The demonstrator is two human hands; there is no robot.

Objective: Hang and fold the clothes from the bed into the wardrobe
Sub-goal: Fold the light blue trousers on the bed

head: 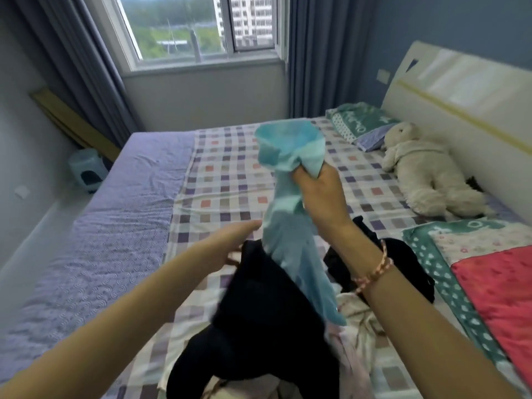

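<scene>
At the far left a small plastic stool (pixel 85 171) stands on the floor between the wall and the bed, below a grey curtain (pixel 72 61). A window (pixel 198 27) sits at the middle of the far wall. The left part of the bed is covered by a purple quilt (pixel 129 211), and beside it a checked sheet (pixel 227 174) runs up to the pillows.

The left hand (pixel 230 243) reaches forward over the sheet with its fingers stretched out straight and close together. Its fingertips are at the edge of the blue garment (pixel 288 203); blur hides whether they touch it. Just below this hand a dark garment (pixel 259 306) hangs in front of the camera, partly over the heap of clothes.

The blue garment is held up above the middle of the bed. Its upper end bunches out above the right hand (pixel 319 191), and the rest hangs down in front of the dark garment. The right hand is raised, with its fingers curled tightly round the cloth near the top. A braided bracelet (pixel 374 272) circles that wrist.

Under the right forearm, pale clothes (pixel 357 321) and a black garment (pixel 403 254) lie crumpled on the sheet.

Further right a green patterned pillow (pixel 359 122) lies at the head of the bed. A white stuffed toy (pixel 423 174) lies face down just beside the white headboard (pixel 460 90). A pink blanket (pixel 503 298) lies at the near right edge.
</scene>
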